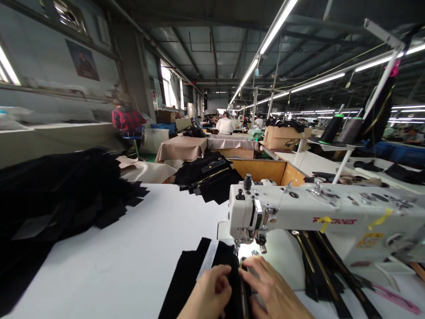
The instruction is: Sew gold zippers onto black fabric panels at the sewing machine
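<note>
A black fabric piece (184,277) with a pale strip (208,259) on it lies under the front of the white sewing machine (282,206). My left hand (210,292) is closed on this fabric, its fingers curled with thumb and forefinger near the right edge. Along that edge runs a zipper (245,288) with a metallic gleam, reaching toward the needle area. My right hand (270,285) is closed on the zipper, fingertips pressing it close to the presser foot. Parts of the zipper and fabric are hidden under both hands.
Stacked black fabric pieces (59,199) cover the table's left side; another pile (212,175) lies behind the machine. More zippers (317,261) hang under the machine arm beside pink-handled scissors (395,297). Thread cones (334,128) stand at right. A person in red plaid (128,118) sits farther back.
</note>
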The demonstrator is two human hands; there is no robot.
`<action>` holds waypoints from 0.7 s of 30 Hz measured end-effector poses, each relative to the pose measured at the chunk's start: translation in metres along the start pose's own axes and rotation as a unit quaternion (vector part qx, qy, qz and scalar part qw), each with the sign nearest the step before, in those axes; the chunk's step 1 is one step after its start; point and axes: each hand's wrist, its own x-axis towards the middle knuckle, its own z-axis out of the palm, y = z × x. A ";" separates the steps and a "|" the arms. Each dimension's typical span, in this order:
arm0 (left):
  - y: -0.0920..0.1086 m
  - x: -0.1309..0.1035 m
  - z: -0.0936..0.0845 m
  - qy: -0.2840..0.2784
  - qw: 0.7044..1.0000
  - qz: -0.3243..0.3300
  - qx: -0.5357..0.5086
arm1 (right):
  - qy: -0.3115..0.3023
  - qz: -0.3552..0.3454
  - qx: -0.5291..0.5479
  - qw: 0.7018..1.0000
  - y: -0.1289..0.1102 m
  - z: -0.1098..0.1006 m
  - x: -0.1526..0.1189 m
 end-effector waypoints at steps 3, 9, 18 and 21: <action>-0.008 0.001 0.004 0.074 0.961 0.193 0.183 | 0.011 0.007 0.010 1.000 0.002 0.001 0.000; -0.036 0.005 -0.004 0.153 0.803 0.419 0.395 | -0.004 0.018 -0.001 1.000 0.003 0.001 0.001; -0.032 0.013 -0.012 0.114 0.798 0.395 0.442 | 0.003 0.015 -0.002 1.000 0.004 0.003 0.002; -0.033 0.012 -0.012 0.108 0.804 0.385 0.440 | 0.009 0.011 0.003 1.000 0.005 0.004 0.002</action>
